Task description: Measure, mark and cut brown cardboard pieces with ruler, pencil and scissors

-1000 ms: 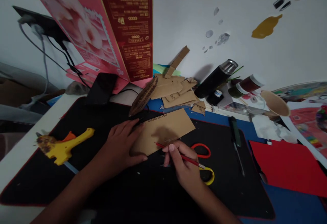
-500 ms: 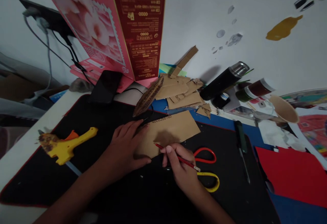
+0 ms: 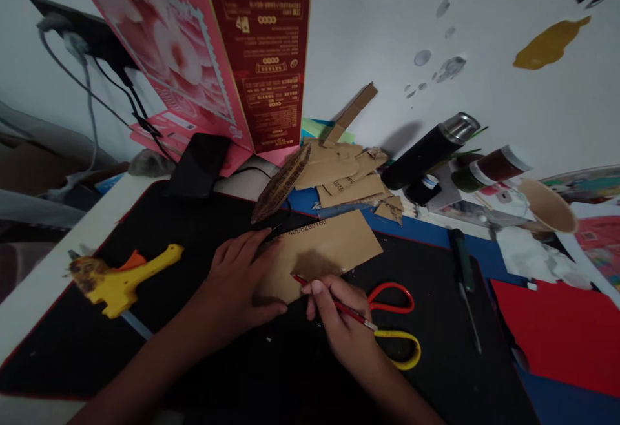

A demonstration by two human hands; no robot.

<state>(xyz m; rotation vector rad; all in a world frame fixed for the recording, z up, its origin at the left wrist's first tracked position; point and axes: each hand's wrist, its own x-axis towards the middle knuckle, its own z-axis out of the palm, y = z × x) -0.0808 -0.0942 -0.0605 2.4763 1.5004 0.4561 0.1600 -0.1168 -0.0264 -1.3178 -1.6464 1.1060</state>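
Note:
A flat cardboard piece (image 3: pixel 334 244) with printed digits along its top edge lies on the black mat (image 3: pixel 416 270). My left hand (image 3: pixel 237 279) rests on its left end, fingers spread, thumb near the lower edge. My right hand (image 3: pixel 339 309) is closed around a red pencil (image 3: pixel 356 315), whose tip meets the cardboard near its lower edge. Scissors with one red and one yellow handle (image 3: pixel 411 354) lie just right of my right hand, their blades hidden.
A yellow glue gun (image 3: pixel 119 286) lies at left, a phone (image 3: pixel 199 165) behind it. Cardboard scraps (image 3: pixel 334 170), a black thermos (image 3: pixel 431 150) and a pink-red box (image 3: pixel 271 57) stand behind. At right are a green-handled screwdriver (image 3: pixel 462 267) and red paper (image 3: pixel 557 334).
The camera view has shifted slightly. Both hands keep nearly the same place on the cardboard, and the pencil tip has barely moved.

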